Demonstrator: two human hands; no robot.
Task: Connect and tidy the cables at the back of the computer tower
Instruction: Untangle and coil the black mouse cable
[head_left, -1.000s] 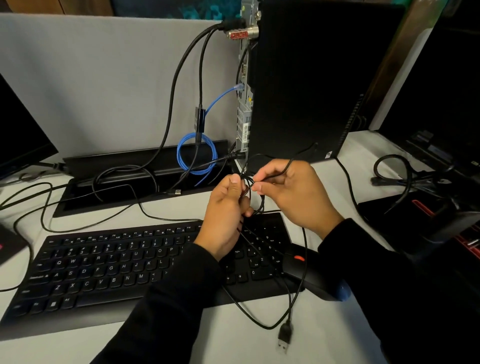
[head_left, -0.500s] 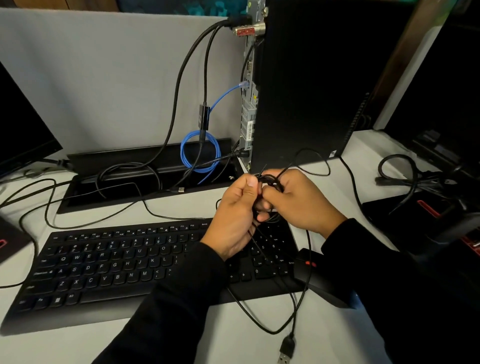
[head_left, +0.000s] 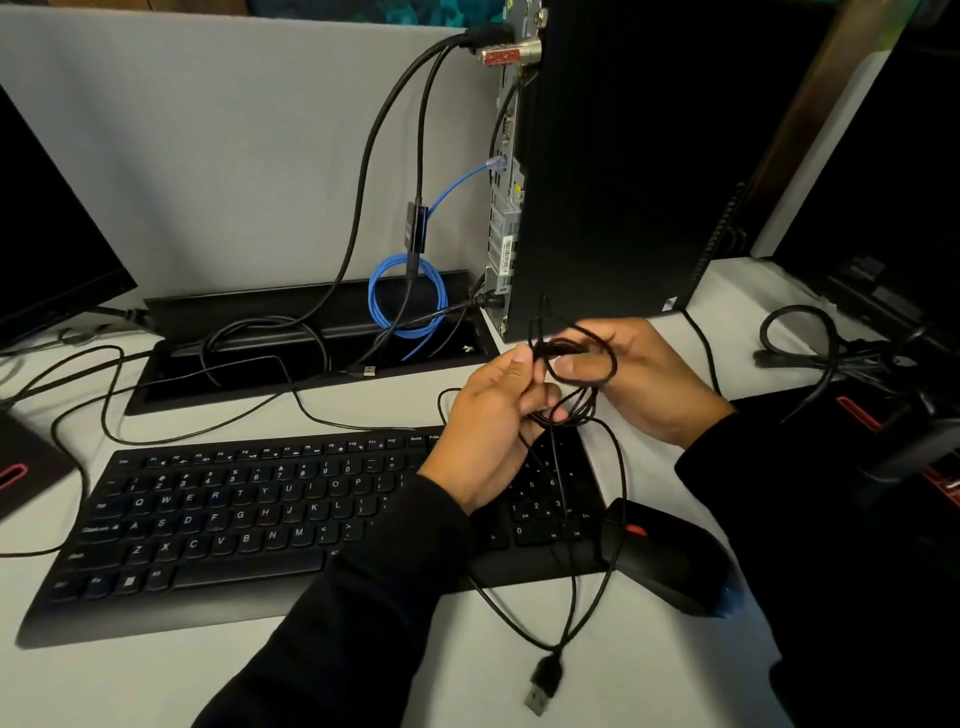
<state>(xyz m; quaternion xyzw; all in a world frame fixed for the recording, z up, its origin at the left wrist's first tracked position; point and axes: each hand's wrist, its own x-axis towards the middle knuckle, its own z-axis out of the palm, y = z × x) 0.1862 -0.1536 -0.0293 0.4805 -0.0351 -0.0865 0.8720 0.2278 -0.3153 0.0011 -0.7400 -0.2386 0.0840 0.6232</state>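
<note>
A black computer tower stands at the back of the desk, its rear panel facing left with thick black cables and a blue network cable plugged in. My left hand and my right hand hold a small coil of thin black mouse cable between them, above the keyboard's right end. The cable hangs down to a loose USB plug on the desk. It also runs to the black mouse at the right.
A black keyboard lies in front of me. Behind it a black cable tray holds looped cords and a loose USB plug. A monitor stands at the left; tangled black gear sits at the right.
My hands have drawn slightly apart, opening the cable coil into a wider loop. The view has shifted, so the mouse and hanging plug sit lower right.
</note>
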